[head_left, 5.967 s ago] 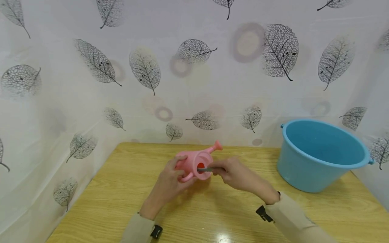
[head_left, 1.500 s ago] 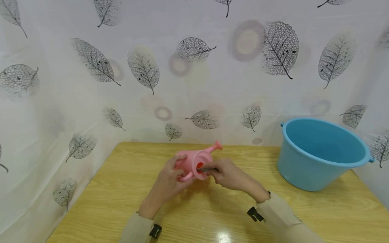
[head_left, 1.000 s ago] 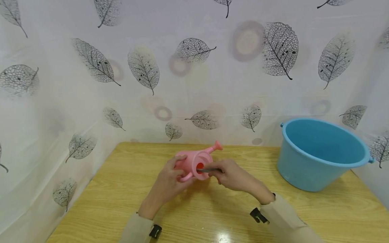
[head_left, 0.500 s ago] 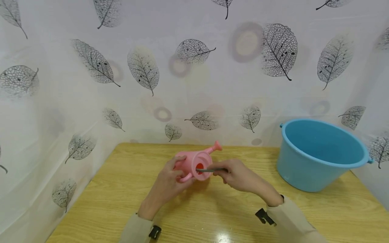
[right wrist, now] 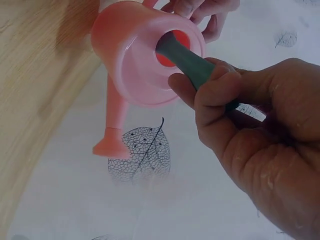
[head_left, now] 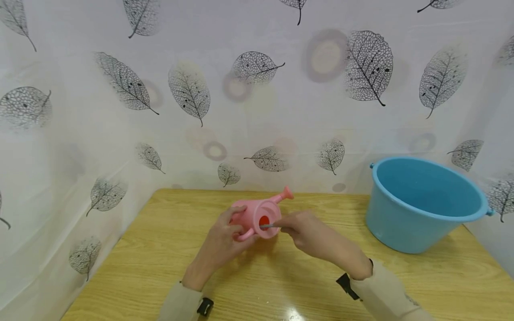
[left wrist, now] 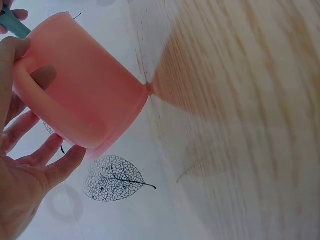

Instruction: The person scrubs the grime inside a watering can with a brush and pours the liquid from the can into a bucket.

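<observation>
A pink watering can (head_left: 246,215) lies tilted on its side near the table's back edge, its round opening facing right and toward me. My left hand (head_left: 221,243) grips it by the body and handle, fingers spread around it, as the left wrist view shows. With my right hand (head_left: 311,234) I pinch the grey-green handle (right wrist: 192,64) of a slim tool. The tool's far end goes into the can's opening, where red shows inside; that end is hidden, so its kind cannot be told. The spout with its rose (right wrist: 114,142) points to the back right.
A large blue bucket (head_left: 405,232) stands at the right of the wooden table (head_left: 160,263). A pale curtain (head_left: 257,125) with a leaf print hangs behind and along both sides.
My right hand has shifted back and forth at the opening and now sits slightly farther right than 1.5 s ago, its wrist turned. The left hand and watering can stay in place.
</observation>
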Available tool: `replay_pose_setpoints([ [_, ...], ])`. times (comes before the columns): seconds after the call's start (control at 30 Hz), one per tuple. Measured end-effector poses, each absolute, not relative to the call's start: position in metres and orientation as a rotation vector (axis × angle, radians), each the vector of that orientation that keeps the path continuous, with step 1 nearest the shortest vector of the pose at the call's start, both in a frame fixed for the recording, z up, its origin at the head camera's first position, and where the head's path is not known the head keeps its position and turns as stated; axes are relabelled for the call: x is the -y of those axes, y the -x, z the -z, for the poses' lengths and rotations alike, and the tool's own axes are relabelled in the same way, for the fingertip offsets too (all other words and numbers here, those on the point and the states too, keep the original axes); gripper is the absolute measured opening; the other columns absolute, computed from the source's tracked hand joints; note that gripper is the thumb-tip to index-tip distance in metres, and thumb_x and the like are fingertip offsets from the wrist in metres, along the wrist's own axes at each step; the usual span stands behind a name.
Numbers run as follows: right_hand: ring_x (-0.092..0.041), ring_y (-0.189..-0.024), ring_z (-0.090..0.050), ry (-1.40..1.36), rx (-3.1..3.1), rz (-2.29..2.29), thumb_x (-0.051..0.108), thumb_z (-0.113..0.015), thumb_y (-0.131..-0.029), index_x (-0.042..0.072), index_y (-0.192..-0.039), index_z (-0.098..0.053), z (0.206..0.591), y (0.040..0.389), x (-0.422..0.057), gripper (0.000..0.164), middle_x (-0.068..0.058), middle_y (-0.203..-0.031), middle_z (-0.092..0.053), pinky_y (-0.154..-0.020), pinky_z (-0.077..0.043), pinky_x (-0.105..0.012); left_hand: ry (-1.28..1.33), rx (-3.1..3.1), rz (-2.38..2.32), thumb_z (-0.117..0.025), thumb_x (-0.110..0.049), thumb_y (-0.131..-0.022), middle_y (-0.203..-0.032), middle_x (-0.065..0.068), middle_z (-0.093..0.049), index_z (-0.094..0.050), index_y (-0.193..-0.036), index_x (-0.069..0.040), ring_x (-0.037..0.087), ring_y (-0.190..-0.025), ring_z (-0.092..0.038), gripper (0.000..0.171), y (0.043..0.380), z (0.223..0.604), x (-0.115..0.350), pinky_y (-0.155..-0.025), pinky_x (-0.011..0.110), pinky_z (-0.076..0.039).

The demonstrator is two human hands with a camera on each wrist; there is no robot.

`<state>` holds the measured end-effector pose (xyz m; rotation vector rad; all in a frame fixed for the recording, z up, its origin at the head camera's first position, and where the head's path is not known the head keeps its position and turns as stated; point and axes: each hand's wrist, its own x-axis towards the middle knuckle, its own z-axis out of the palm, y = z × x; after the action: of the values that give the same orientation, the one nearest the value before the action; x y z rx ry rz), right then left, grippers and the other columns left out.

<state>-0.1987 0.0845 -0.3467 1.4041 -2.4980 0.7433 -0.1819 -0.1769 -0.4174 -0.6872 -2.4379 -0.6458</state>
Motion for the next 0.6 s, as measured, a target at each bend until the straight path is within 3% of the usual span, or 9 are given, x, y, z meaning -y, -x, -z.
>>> replay_pose_setpoints([
  [0.17,-0.013,-0.080,-0.071,-1.452,2.438,-0.631,-0.013,-0.063,-0.087,0.006,-0.110,-0.077,0.347,0.197,-0.076,0.033,-0.008,-0.095,-0.079,-0.071,-0.060,-0.022,0.682,2.438,0.654,-0.086,-0.028,-0.083,-0.136,0.013,-0.063,-0.067,-0.067,-0.012,0.031,-0.123,-0.064,0.029,0.182,0.417,0.177,-0.105,0.042,-0.058],
  [0.33,-0.017,-0.083,-0.071,-1.408,2.521,-0.518,-0.018,-0.063,-0.082,0.007,-0.106,-0.078,0.348,0.195,-0.067,0.037,-0.007,-0.096,-0.078,-0.074,-0.061,-0.024,0.683,2.440,0.648,-0.086,-0.029,-0.083,-0.136,0.012,-0.062,-0.068,-0.067,-0.012,0.029,-0.123,-0.065,0.029,0.182,0.418,0.176,-0.105,0.041,-0.057],
  [0.6,-0.016,-0.077,-0.060,-1.328,2.550,-0.307,-0.017,-0.068,-0.075,0.008,-0.105,-0.075,0.360,0.193,-0.057,0.039,-0.005,-0.089,-0.065,-0.067,-0.055,-0.023,0.696,2.430,0.627,-0.086,-0.029,-0.084,-0.135,0.013,-0.063,-0.068,-0.066,-0.012,0.029,-0.124,-0.064,0.030,0.183,0.418,0.176,-0.106,0.040,-0.057],
])
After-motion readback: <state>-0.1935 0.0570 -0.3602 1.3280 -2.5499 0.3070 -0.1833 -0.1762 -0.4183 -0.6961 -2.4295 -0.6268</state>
